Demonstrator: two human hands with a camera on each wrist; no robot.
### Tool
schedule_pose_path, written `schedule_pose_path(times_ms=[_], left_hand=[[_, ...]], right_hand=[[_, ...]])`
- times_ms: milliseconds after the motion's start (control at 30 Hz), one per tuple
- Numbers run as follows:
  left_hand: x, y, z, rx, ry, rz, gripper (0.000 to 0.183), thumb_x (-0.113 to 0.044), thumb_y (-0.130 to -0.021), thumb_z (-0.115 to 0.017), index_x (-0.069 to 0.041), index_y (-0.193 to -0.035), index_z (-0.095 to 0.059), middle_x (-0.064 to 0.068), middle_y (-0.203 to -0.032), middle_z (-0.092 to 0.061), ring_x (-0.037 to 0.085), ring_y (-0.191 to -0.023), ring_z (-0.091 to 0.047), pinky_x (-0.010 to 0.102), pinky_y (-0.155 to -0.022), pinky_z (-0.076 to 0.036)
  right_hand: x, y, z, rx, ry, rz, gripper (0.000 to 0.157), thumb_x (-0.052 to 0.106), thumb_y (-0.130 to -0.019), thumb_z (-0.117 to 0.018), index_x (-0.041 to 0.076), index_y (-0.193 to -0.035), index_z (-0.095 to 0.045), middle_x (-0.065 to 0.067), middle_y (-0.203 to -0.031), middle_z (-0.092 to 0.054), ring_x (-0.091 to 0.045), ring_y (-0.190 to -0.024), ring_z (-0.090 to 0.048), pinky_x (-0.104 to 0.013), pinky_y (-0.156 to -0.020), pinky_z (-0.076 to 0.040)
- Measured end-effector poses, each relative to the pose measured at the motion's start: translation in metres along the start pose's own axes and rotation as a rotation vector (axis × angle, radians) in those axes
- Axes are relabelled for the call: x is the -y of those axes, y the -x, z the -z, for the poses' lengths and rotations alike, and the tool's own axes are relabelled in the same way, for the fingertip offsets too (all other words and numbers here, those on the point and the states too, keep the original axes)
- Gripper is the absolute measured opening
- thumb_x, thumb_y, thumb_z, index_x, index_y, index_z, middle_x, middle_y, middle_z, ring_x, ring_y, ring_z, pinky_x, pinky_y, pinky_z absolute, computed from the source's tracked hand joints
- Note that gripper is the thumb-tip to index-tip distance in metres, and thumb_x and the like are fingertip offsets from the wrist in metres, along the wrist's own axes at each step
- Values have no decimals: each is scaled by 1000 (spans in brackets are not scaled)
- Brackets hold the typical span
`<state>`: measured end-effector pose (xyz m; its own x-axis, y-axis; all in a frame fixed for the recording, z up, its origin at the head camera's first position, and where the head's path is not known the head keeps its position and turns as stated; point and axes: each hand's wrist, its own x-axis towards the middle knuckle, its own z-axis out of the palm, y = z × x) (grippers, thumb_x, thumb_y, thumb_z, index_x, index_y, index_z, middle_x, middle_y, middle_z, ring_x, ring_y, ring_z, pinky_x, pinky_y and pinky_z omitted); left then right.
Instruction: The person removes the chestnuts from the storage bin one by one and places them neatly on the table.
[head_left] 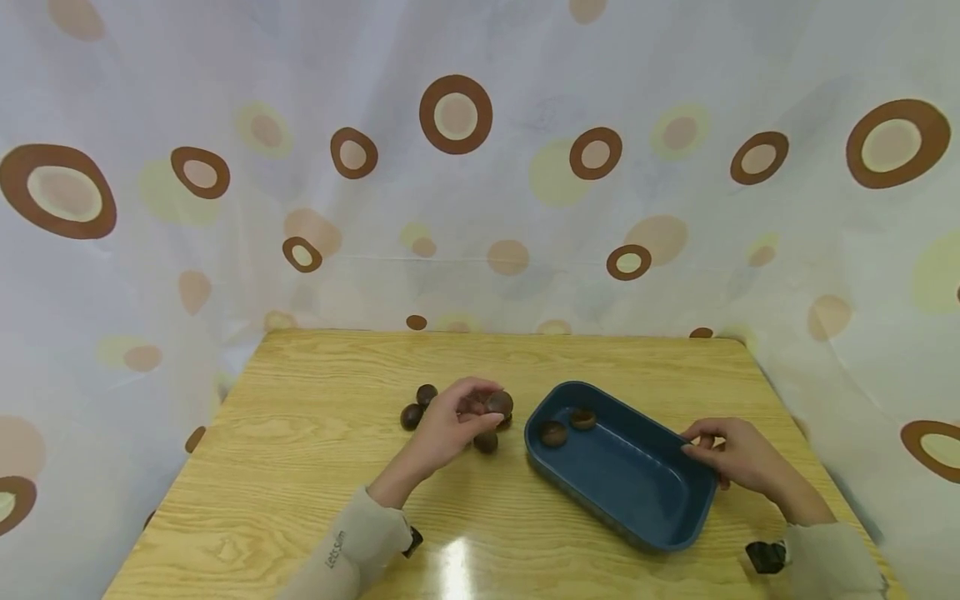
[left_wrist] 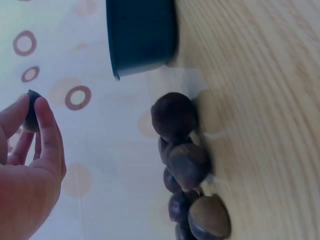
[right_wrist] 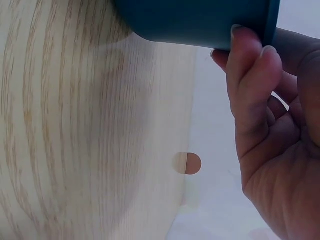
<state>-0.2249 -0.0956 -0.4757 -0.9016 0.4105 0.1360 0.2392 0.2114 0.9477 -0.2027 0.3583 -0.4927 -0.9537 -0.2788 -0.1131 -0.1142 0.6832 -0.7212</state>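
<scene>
Between thumb and fingertips, my left hand [head_left: 450, 425] pinches a dark brown chestnut [left_wrist: 31, 115], held above the table. Several loose chestnuts [left_wrist: 189, 165] lie clustered on the tabletop under and around that hand, some of them hidden by it in the head view. To the right sits a deep blue rectangular tray [head_left: 626, 479], set at a slant. Two chestnuts [head_left: 553, 433] lie inside it at its far left end. My right hand [head_left: 738, 458] grips the tray's right rim, thumb over the edge and fingers against the outer wall.
The light wood-grain table [head_left: 300, 483] carries all of this. A pale curtain [head_left: 517, 192] with brown rings and spots hangs behind the table and along both sides. Dark straps [head_left: 767, 557] show near the sleeve cuffs.
</scene>
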Motion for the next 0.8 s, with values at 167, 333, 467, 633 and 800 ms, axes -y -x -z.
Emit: schedule_pose_path(times_ms=[167,333,467,633,800], left_hand=[[10,11,8,-4,-20,53,40,-27,-99,-74,-27,-137,-63,2,-135,-60,19,-105,-64,32,-84,-55],[22,22,11,-1,-18,106,38,-27,-97,-75,-28,-134,-64,3,-135,-57,20,-104,-64,35,-83,-57],[30,27,11,4,-21,114,36,-23,-97,-75,-26,-131,-67,4,-132,-60,20,-102,-65,33,-83,-58],[39,33,10,17,-62,140,33,-19,-96,-76,-18,-128,-69,8,-135,-61,19,-97,-66,28,-77,-58],[42,36,10,30,-101,153,33,-17,-94,-79,-12,-125,-71,12,-128,-64,19,-88,-63,26,-68,-52]], right_hand=[[-5,1,-4,3,-21,1,29,17,-102,-68,-5,-119,-70,-7,-79,-63,-16,-44,-55,-38,-45,-53],[-7,1,-8,-6,-26,-23,30,18,-101,-69,-5,-121,-70,-8,-80,-63,-17,-45,-57,-38,-45,-54],[-4,2,-6,-26,-16,-28,30,19,-101,-69,-4,-121,-70,-8,-81,-63,-17,-45,-57,-38,-45,-54],[-3,1,-3,-27,-3,-30,30,19,-101,-69,-3,-121,-70,-8,-81,-62,-17,-45,-57,-38,-45,-53],[-3,0,-3,-25,-6,-34,30,19,-101,-69,-3,-121,-71,-8,-80,-62,-17,-45,-57,-38,-45,-53]])
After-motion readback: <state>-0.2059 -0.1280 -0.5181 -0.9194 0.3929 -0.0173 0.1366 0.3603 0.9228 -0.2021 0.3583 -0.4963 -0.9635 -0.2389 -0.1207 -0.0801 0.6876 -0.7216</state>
